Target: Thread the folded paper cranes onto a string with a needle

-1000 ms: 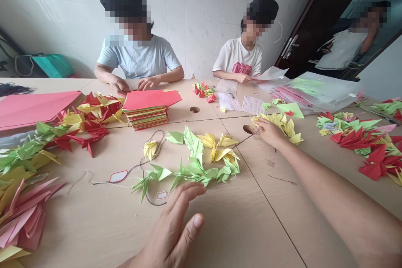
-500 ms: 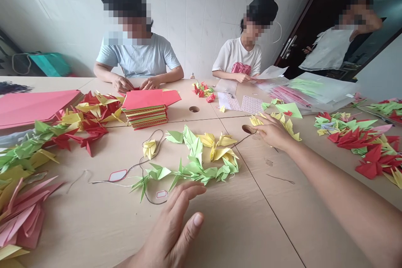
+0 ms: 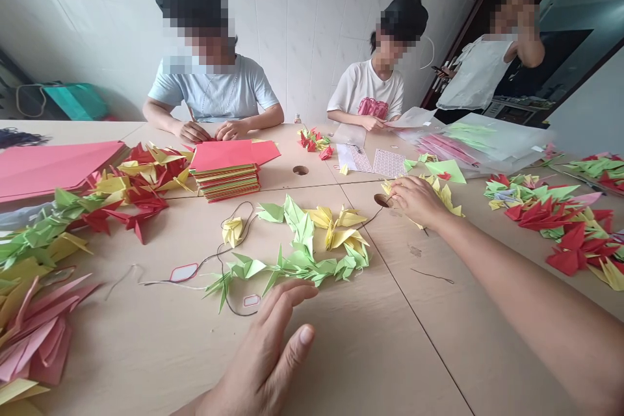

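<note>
A strand of green folded paper cranes (image 3: 302, 263) curves across the middle of the table, with yellow cranes (image 3: 336, 231) at its upper right. My left hand (image 3: 268, 344) is just below the green cranes, fingers apart, holding nothing. Farther right, my right hand (image 3: 416, 201) is closed at a row of yellow cranes (image 3: 446, 194), near a round hole in the table. A dark thread runs from the yellow cranes toward its fingertips; what exactly they pinch is hidden. One yellow crane (image 3: 233, 231) lies by a loop of dark thread at the left.
A stack of coloured paper (image 3: 227, 179) stands beyond the cranes. Strung cranes lie at the left (image 3: 53, 224) and right (image 3: 556, 208). Two people sit across the table (image 3: 146, 331); the left one's hands are behind the stack. A third person stands near the doorway.
The standing person has shifted left. My right hand has turned slightly, its fingers drawn closer together near the table hole. My left hand has barely moved.
</note>
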A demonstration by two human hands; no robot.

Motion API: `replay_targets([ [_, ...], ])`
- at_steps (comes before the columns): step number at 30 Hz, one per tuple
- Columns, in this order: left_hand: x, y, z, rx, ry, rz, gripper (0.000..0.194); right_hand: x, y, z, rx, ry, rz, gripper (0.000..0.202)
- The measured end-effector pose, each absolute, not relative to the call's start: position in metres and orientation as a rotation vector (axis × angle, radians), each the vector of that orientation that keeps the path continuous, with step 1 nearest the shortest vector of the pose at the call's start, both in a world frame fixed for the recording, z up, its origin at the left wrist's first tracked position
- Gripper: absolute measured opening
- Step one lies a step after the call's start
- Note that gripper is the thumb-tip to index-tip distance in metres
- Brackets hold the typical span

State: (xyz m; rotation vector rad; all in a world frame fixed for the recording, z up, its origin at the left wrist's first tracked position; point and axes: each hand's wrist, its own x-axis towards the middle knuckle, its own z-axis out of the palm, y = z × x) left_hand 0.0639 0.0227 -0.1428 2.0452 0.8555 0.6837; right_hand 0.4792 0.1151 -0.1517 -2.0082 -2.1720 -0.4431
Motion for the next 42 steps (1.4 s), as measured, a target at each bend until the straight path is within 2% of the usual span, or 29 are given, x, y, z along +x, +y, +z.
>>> replay_targets([
  [7, 0.064, 0.023, -0.142, 2.052, 0.857, 0.662, 0.030, 0.472, 0.112, -0.136, -2.025, -2.161, -0.418, 0.025],
  [19, 0.064, 0.027, -0.142, 2.074, 0.857, 0.679, 0.030, 0.473, 0.115, -0.141, -2.215, -1.880, -0.211, 0.025],
  [31, 0.067, 0.022, -0.139, 2.050, 0.873, 0.682, 0.029, 0.412, 0.076, -0.135, -1.985, -2.056, 0.252, 0.019],
  [42, 0.064, 0.023, -0.144, 2.106, 0.832, 0.647, 0.029, 0.372, 0.037, -0.138, -1.763, -2.106, 0.275, 0.017],
])
